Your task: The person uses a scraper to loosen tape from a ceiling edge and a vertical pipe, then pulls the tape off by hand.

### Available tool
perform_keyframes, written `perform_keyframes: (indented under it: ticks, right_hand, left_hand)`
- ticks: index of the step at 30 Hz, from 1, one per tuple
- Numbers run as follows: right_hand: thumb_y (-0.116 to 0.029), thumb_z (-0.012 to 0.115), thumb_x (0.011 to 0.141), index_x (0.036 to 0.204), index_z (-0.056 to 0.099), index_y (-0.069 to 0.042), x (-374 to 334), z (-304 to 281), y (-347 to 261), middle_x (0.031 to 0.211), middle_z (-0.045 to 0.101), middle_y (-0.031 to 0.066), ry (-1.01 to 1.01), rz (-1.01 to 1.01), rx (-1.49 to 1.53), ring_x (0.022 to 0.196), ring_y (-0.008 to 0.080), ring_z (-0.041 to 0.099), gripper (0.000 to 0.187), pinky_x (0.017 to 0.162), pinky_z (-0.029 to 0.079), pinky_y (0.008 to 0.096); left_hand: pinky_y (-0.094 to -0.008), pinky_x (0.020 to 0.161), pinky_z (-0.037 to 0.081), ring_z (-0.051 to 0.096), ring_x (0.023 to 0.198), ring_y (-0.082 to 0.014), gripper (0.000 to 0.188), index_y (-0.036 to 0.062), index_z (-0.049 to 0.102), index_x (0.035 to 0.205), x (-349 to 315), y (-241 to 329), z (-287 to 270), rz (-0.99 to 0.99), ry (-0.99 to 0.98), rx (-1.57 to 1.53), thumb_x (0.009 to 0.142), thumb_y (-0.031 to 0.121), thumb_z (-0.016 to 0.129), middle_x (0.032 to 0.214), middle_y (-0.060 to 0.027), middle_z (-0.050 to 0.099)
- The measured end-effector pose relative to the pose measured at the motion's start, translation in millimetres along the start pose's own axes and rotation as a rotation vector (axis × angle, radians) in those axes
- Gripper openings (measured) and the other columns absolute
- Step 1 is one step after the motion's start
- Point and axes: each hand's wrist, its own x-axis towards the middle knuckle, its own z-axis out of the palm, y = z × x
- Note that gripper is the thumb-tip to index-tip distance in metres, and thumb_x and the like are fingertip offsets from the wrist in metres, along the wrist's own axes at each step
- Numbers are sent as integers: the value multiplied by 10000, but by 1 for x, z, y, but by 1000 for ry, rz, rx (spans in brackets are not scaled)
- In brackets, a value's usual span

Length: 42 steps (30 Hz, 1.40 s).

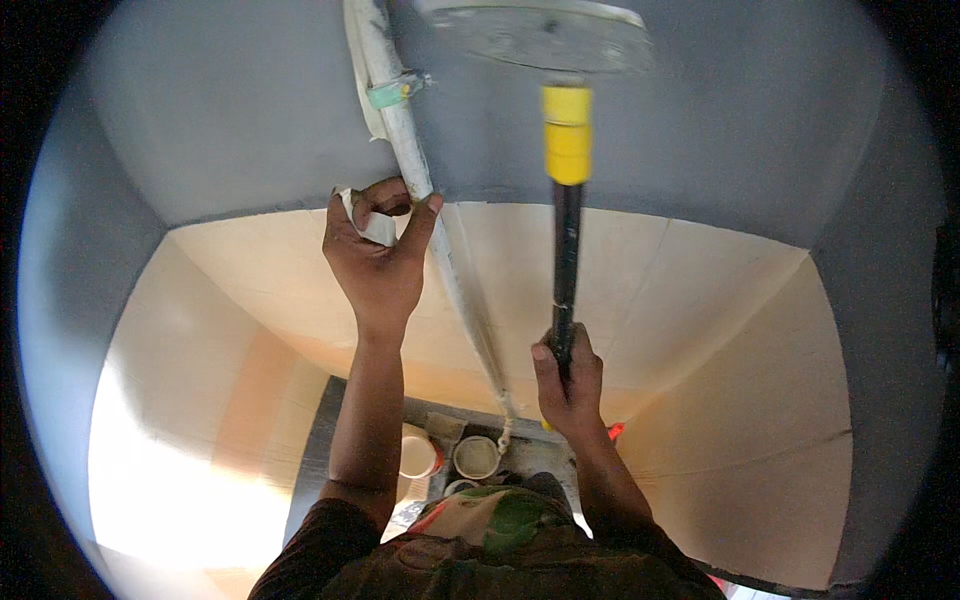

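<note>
My left hand [378, 245] is raised at the wall, its fingers curled round a folded white strip [379, 229] that looks like tape or paper. Its thumb and fingertips meet the white pipe [402, 140], which runs down the wall. A green band [385, 94] circles the pipe above that hand. My right hand [570, 385] grips the lower end of a long-handled tool [567, 240] with a black and yellow shaft. The tool's wide, flat grey head [545, 38] is up by the grey surface and blurred; its exact kind is unclear.
Grey paint [700, 130] covers the upper surface, and cream wall [600, 260] lies below it. Down by my feet stand a round tub [476, 457] and a bucket with an orange rim [417, 455]. Bright light falls on the left wall [180, 500].
</note>
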Motion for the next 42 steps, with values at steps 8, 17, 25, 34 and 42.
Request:
perform_keyframes:
  ticks: [8, 17, 25, 34, 42]
  right_hand:
    - [-287, 636, 1015, 1097, 558, -28, 34, 32, 29, 741, 625, 168, -124, -43, 30, 640, 309, 655, 283, 620, 519, 410]
    - [-264, 815, 886, 1153, 620, -29, 53, 67, 24, 924, 717, 161, 123, -202, 78, 819, 319, 725, 406, 746, 568, 408]
    - [-212, 842, 840, 1008, 702, -16, 61, 87, 1, 850, 727, 146, 234, -13, 213, 760, 305, 730, 294, 697, 568, 400]
    - [-157, 870, 794, 919, 722, -11, 71, 87, 3, 842, 749, 155, 245, -47, 213, 763, 282, 746, 242, 695, 576, 381]
    - [-98, 878, 788, 903, 732, -11, 70, 89, 9, 846, 778, 121, 217, -30, 166, 795, 205, 775, 205, 736, 606, 327]
  left_hand:
    - [-286, 761, 529, 612, 793, -118, 303, 28, 609, 951, 5, 15, 12, -9, 83, 30, 786, -23, 859, 874, -42, 689]
    - [-275, 739, 525, 642, 787, -133, 291, 18, 638, 926, 10, 2, 14, 61, 129, -54, 765, -22, 877, 840, -64, 685]
    - [-292, 866, 479, 566, 837, -120, 522, 142, 348, 883, 13, 5, 5, -68, 35, -119, 818, -32, 836, 887, -66, 677]
    - [-294, 858, 513, 615, 890, -130, 246, 16, 556, 1037, 2, 8, -14, 13, -170, 83, 888, -26, 747, 1000, -98, 709]
    - [-338, 917, 501, 611, 947, -153, 285, 78, 487, 964, 31, -11, -39, 135, -349, 266, 869, -63, 717, 977, -61, 688]
